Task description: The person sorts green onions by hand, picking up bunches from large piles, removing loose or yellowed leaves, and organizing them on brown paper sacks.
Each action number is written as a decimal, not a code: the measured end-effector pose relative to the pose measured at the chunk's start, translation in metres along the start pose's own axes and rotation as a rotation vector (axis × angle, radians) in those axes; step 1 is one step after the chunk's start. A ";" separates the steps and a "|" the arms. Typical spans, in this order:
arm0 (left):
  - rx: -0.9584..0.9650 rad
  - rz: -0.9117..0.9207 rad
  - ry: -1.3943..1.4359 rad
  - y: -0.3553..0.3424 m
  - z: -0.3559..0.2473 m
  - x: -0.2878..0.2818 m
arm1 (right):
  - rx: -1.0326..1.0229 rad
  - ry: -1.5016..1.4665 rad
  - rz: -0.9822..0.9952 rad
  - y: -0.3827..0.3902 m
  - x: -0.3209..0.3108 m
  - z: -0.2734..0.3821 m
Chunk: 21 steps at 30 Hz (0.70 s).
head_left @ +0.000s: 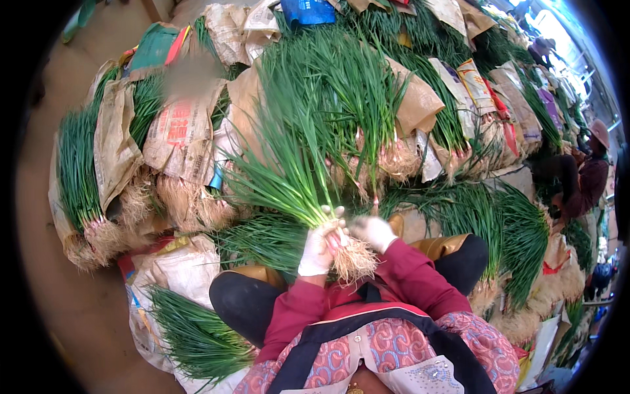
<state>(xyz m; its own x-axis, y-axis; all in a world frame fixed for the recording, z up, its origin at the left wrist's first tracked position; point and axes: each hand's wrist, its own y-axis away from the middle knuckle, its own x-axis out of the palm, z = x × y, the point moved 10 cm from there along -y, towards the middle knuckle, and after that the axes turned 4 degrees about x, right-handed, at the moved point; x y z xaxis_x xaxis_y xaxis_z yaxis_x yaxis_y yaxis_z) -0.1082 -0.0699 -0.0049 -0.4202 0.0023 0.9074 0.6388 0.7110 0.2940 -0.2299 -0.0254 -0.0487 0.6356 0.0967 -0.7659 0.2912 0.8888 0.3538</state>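
My left hand point(320, 244), in a white glove, is closed round a bunch of long green spring onions point(292, 194), with the leaves fanning up and away from me and the pale, stringy roots point(354, 262) hanging toward my lap. My right hand point(373, 233), also gloved, is just right of the bunch near its roots; motion blurs its fingers. Loose upright stalks point(371, 105) lie beyond the bunch on a heap.
Bundles in paper sacks point(184, 131) form a long row ahead. More onions lie on a white sack point(190, 259) at lower left and in piles point(515, 243) at right. Another person point(587, 184) sits at far right. Brown floor point(85, 308) borders the left.
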 end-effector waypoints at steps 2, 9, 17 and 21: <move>-0.064 0.012 -0.016 -0.002 0.007 -0.008 | 0.162 -0.223 -0.304 -0.009 -0.062 -0.020; 0.001 0.102 0.068 -0.011 0.010 0.030 | 0.476 -0.390 -0.048 -0.083 -0.007 -0.169; 0.027 0.019 -0.156 -0.007 -0.008 0.016 | 0.125 -0.200 -0.401 0.006 -0.125 0.026; -0.043 0.083 -0.199 -0.013 0.012 0.011 | -0.178 -0.257 -0.252 0.047 -0.084 0.063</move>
<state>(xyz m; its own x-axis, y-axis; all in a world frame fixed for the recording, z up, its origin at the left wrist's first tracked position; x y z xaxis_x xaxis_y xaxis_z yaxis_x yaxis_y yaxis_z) -0.1296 -0.0708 -0.0022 -0.4813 0.2010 0.8532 0.7013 0.6722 0.2373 -0.2246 -0.0201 0.0663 0.7246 -0.2294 -0.6499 0.3465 0.9364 0.0558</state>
